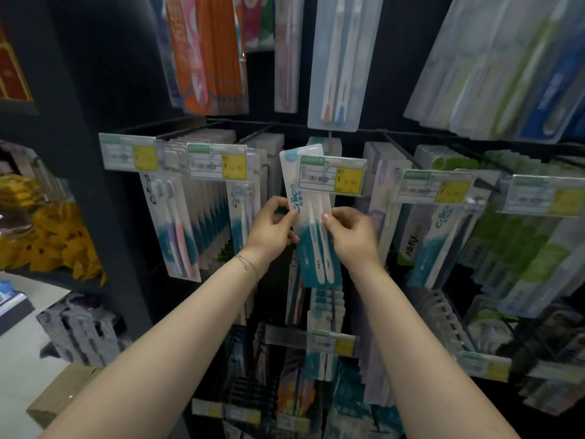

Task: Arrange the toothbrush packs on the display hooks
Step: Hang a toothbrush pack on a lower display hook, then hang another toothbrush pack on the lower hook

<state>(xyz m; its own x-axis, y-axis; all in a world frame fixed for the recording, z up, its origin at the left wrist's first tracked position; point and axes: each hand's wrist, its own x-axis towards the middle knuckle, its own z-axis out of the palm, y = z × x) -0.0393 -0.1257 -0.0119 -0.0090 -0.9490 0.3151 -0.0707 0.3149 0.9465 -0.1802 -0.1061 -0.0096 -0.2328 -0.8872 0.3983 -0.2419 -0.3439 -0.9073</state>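
Both hands, left point(273, 228) and right point(351, 234), pinch a teal-and-white twin toothbrush pack point(311, 223) by its edges, top behind a price tag point(332, 175); seemingly unhooked yet, neighbouring hooks already full.

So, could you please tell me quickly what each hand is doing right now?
Left hand: holds the teal-and-white toothbrush pack by its left edge.
Right hand: pinches the same pack's right edge.

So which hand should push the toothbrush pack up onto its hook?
Probably the right hand: it grips the toothbrush pack directly below the price tag. The left hand pinches only the pack's left edge, off to the side.
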